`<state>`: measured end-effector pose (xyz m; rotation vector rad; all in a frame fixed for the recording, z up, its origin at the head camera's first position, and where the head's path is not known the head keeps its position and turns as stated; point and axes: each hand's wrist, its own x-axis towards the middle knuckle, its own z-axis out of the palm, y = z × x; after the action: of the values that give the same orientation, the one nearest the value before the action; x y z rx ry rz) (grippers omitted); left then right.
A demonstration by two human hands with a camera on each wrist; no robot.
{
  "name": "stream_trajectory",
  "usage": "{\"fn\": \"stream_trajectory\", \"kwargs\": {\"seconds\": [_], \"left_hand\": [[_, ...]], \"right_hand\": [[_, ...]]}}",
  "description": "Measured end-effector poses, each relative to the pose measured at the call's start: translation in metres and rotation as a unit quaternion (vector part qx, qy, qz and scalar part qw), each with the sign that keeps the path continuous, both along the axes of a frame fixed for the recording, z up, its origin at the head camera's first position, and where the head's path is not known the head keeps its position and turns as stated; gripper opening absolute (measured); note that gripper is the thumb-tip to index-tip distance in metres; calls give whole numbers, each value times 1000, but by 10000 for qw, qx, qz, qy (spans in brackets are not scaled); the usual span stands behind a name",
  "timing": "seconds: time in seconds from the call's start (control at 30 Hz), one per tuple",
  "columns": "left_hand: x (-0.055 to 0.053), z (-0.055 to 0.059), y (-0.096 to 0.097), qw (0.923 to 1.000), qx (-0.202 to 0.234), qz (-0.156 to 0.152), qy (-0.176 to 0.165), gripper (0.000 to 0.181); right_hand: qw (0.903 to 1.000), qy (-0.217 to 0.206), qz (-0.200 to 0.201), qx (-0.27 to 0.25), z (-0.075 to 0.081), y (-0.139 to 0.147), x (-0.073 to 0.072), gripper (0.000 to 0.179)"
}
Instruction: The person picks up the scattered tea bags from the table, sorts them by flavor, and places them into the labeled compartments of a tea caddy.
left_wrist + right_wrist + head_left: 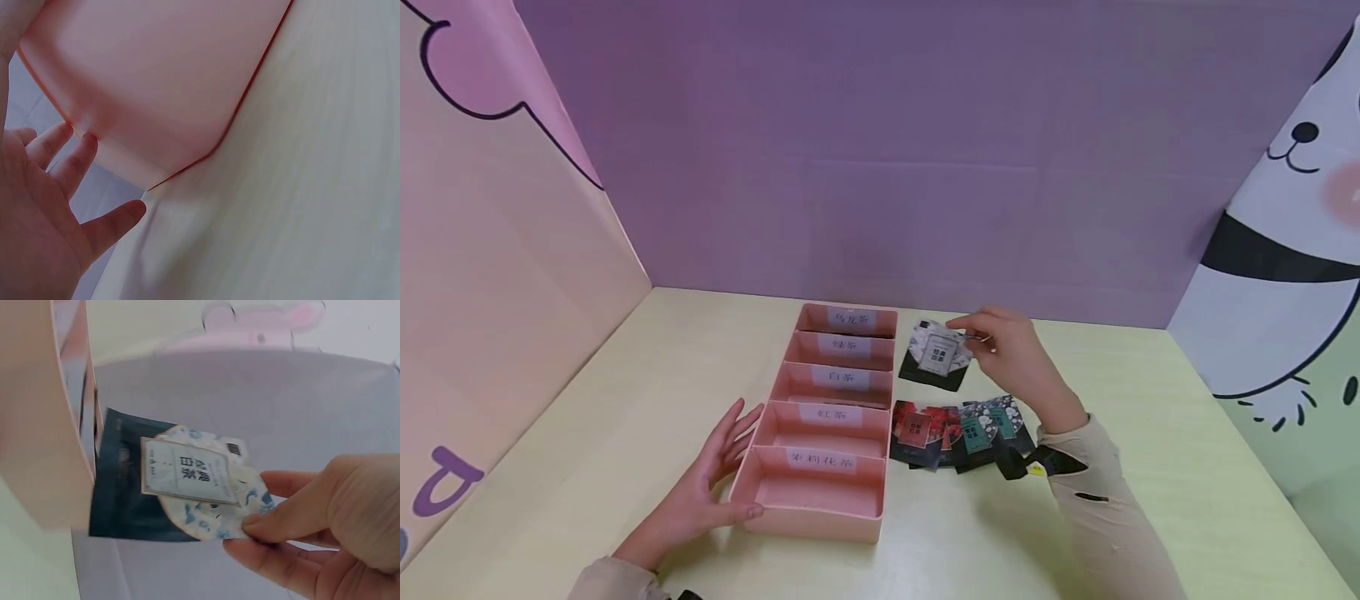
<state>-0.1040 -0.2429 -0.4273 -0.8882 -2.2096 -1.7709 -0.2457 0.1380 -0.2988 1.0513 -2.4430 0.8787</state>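
A tea sachet (937, 357) with a white patterned top, pale label and dark base is pinched at one corner by my right hand (1011, 350). In the right wrist view the sachet (178, 478) hangs flat, its dark end close beside the pink box's wall. My left hand (715, 475) rests against the near left side of the pink divided box (820, 523), thumb at the front corner and fingers spread. The left wrist view shows its fingertips at the box's edge. Labels with Chinese characters mark the box's several compartments.
Right of the box lie red-patterned sachets (914, 432) and teal-and-white sachets (977, 435), overlapping in a row. The cream table (940, 542) ends at a purple back wall (925, 167), with printed panels on both sides.
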Motion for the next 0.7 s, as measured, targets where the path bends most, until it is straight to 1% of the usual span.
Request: {"fn": "stream_trajectory", "kwargs": {"seconds": [0.1, 0.2, 0.33, 0.4, 0.53, 0.7], "left_hand": [[1, -1, 0, 10000, -22, 36, -59, 123], [0, 0, 0, 10000, -34, 32, -25, 123], [1, 2, -1, 9999, -66, 78, -4, 123], [2, 3, -1, 9998, -97, 140, -90, 123], [3, 2, -1, 9994, -101, 188, -257, 121], [2, 2, 0, 9991, -87, 229, -349, 119]], "right_hand": [[9986, 192, 487, -101, 5, -23, -1, 31], [9950, 311, 919, -226, 5, -43, -4, 31], [9884, 366, 1429, -372, -1, -71, -7, 30], [9851, 350, 1648, -360, -7, -84, -7, 29], [9805, 264, 1944, -92, -20, -101, -5, 26], [9772, 40, 2099, 334, -33, -108, -2, 23]]}}
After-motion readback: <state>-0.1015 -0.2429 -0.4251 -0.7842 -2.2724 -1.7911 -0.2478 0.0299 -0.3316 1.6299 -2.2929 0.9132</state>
